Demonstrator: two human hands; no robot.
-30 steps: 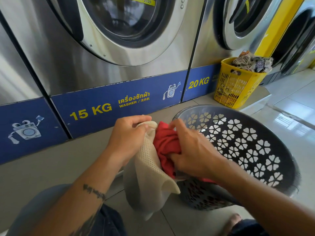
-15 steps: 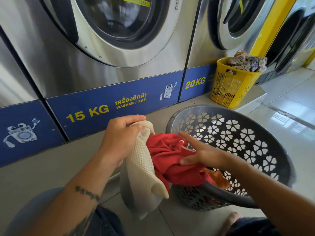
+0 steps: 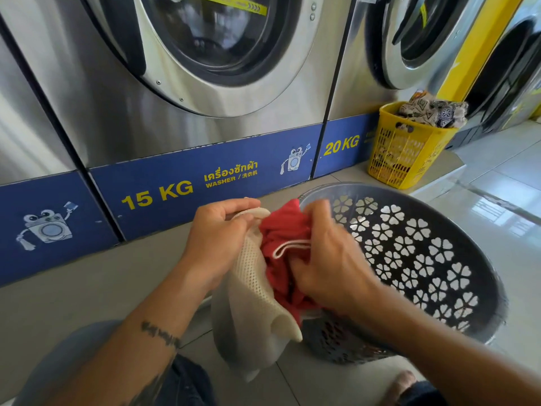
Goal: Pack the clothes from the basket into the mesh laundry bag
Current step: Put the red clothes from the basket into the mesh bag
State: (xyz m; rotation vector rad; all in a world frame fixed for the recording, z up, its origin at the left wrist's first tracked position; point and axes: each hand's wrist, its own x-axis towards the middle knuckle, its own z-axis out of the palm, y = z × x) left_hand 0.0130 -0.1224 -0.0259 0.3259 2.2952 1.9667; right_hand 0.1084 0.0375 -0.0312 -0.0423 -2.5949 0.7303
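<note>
1. Place: self-service laundry.
2. Row of steel front-load washers (image 3: pixel 123 118) just beyond the right hand (image 3: pixel 330 259).
3. Blue panels (image 3: pixel 175 206) under doors (image 3: pixel 210 39) read "15 KG", "WASHER", "20 KG".
4. Yellow basket (image 3: pixel 404 153) of clothes (image 3: pixel 433 112) farther right, on tiled floor (image 3: pixel 497 171).

Brushed stainless-steel front-loading washers (image 3: pixel 96 92) with round glass doors (image 3: pixel 216 36) fill the wall from 9 to 1 o'clock. Their dark blue base band (image 3: pixel 146 177) carries yellow "15 KG" and "20 KG" lettering above a grey concrete step (image 3: pixel 73 288). At 2 o'clock a yellow plastic lattice basket (image 3: pixel 401 153) of patterned cloth (image 3: pixel 433 111) stands beside a yellow pillar (image 3: pixel 480 39). Glossy pale floor tiles (image 3: pixel 503 171) at 3 o'clock reflect daylight.
</note>
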